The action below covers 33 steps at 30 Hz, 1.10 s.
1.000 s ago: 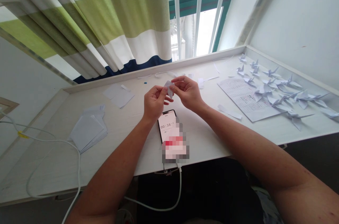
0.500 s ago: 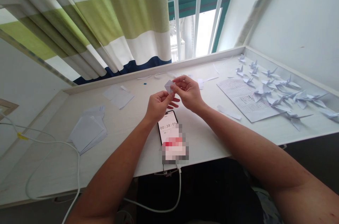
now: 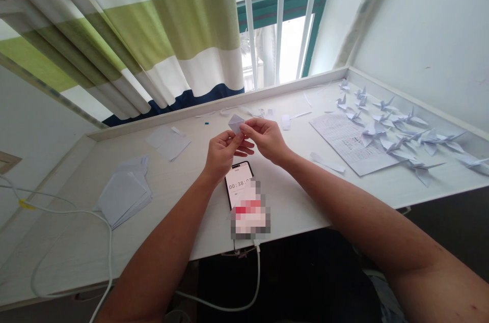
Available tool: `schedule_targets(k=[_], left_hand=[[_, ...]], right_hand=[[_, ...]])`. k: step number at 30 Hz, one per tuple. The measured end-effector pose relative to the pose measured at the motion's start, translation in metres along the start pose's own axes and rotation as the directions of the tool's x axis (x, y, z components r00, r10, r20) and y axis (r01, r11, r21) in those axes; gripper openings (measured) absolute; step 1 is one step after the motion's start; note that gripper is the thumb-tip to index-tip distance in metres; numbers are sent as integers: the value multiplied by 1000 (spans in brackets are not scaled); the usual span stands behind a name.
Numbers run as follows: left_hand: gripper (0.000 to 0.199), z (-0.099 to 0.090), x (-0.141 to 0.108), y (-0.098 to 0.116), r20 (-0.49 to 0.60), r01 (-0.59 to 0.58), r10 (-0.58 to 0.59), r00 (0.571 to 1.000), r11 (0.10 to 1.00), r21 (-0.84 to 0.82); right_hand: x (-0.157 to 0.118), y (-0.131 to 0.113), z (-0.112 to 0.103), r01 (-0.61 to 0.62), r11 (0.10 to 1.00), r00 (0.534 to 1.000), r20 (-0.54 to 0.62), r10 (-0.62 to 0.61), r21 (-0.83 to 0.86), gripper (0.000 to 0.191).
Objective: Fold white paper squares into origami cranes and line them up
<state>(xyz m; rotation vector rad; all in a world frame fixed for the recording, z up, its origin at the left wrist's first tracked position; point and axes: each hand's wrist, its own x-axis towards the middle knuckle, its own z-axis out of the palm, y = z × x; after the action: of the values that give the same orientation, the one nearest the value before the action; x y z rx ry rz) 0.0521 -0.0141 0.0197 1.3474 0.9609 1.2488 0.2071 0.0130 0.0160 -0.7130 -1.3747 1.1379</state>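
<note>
A small folded piece of white paper (image 3: 236, 121) is held up over the desk between my two hands. My left hand (image 3: 222, 152) pinches its lower edge, with the other fingers curled beneath. From the right, my right hand (image 3: 264, 138) grips the same paper between thumb and index finger. The fingertips hide part of its right side. Just below my hands lies a phone (image 3: 239, 176) with a timer on its screen. Several folded paper cranes (image 3: 387, 119) stand in a group at the right of the desk.
A written sheet (image 3: 344, 142) lies partly under the cranes. To the left are a stack of white paper (image 3: 124, 193) and some loose sheets (image 3: 168, 143). Paper scraps (image 3: 326, 162) are scattered about. A white cable (image 3: 110, 251) runs along the left, and a curtain (image 3: 191, 22) hangs behind.
My right hand has lowered a little, and more of the folded paper shows. The whole view has shifted slightly. Both hands still hold the paper.
</note>
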Motion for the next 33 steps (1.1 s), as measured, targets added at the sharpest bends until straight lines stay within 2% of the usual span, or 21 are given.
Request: schedule_targets(k=[14,18,27,31,33], left_hand=[[47,3,-3,6,36,-13,11,999,999,42],[47,4,-3,6,32,-14,13,999,999,47],[46,1,-3,4,21,-23,22,1000,999,45],[46,0,-2,1,40,-30,29,999,999,29],[46,-1,-2,0,45,-30,29,999,999,24]], right_hand=[[-3,-3,3,86,996,993,-75,-88,-27,37],[-3,-2,5,67,998,995,-79,-66,10,33],[-1,-5,0,5,991,1000,12,-7,131,25],[-2,-5,0,7,997,1000,14,-8,81,15],[-2,-5,1,19,998,1000,14,-20,56,18]])
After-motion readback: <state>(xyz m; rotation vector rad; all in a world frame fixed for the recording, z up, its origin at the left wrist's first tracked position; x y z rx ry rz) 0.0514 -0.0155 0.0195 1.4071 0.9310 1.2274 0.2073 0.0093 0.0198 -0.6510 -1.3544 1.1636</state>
